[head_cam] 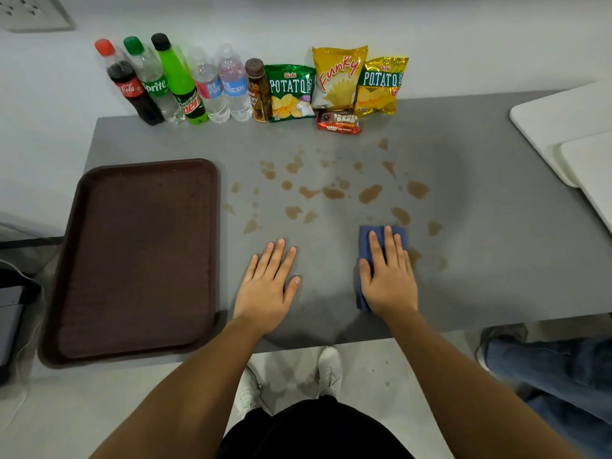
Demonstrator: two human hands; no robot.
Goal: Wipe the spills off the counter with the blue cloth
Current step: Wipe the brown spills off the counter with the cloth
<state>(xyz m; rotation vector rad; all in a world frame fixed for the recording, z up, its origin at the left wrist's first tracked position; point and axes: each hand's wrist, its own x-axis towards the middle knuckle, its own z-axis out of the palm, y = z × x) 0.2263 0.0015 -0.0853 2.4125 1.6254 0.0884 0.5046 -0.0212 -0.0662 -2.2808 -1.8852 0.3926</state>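
A brown tray [132,260] is lying flat at the left. Along the back wall, soda bottles [149,81], two water bottles [222,86] and a small brown bottle [258,91] are standing upright beside three chip bags [337,81]. A chocolate bar pack [338,121] is lying just before the bags. White boards [569,127] are resting at the right.

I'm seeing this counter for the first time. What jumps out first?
Brown spills dot the middle of the grey counter. The right hand lies flat on the blue cloth at their near edge. Bottles and chip bags line the back wall.
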